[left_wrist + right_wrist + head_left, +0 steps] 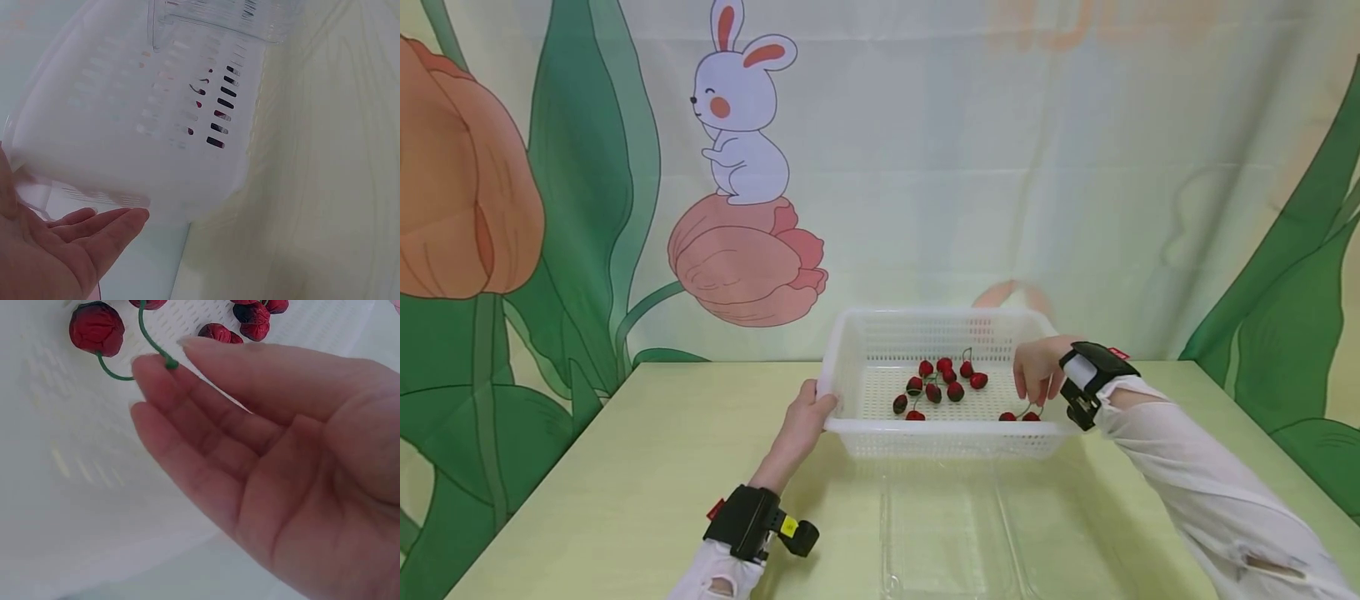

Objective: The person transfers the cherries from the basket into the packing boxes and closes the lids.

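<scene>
A white perforated plastic basket (955,427) holds several red cherries (955,391) with green stems. My left hand (808,417) grips its left rim, thumb over the edge; in the left wrist view the fingers (119,231) extend along the outside wall. Inside the right end, my right hand (1037,368) reaches down. In the right wrist view a green stem (150,337) has its knobbed end at my fingertips, with thumb and fingers slightly apart. A dark red cherry (97,328) lies beside them, its stem running to a fingertip.
In front of the basket on the pale yellow table (647,483) lies a clear plastic tray (943,533). A printed curtain (925,167) with a rabbit and tulips hangs close behind the basket.
</scene>
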The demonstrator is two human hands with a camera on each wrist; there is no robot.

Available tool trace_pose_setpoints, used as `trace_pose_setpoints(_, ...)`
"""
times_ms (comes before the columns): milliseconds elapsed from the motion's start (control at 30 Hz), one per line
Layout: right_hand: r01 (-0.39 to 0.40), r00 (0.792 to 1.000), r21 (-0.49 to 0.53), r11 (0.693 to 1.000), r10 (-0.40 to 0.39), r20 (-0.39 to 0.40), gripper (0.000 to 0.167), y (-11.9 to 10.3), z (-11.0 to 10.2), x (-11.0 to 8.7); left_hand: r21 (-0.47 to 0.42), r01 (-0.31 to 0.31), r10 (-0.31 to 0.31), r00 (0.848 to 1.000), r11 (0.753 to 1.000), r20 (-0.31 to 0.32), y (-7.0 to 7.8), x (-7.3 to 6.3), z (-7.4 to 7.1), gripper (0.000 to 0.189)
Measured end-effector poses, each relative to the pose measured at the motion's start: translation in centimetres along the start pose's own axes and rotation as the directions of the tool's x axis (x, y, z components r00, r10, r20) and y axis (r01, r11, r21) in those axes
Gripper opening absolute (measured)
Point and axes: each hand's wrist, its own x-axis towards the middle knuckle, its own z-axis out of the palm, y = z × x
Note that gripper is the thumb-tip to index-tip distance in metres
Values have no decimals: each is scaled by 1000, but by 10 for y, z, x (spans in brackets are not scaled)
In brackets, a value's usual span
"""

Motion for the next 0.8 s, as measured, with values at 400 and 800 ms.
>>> trace_pose_setpoints(400, -20, 1000, 21, 1000, 20, -6, 12, -3, 3, 0, -30, -16, 17, 1000, 999, 6, 0, -2, 0, 45)
trace_pose_setpoints(800, -9, 999, -45, 999, 7, -41, 8, -6, 4, 3, -9, -25, 25, 1000, 1000, 5, -3, -1, 0, 44)
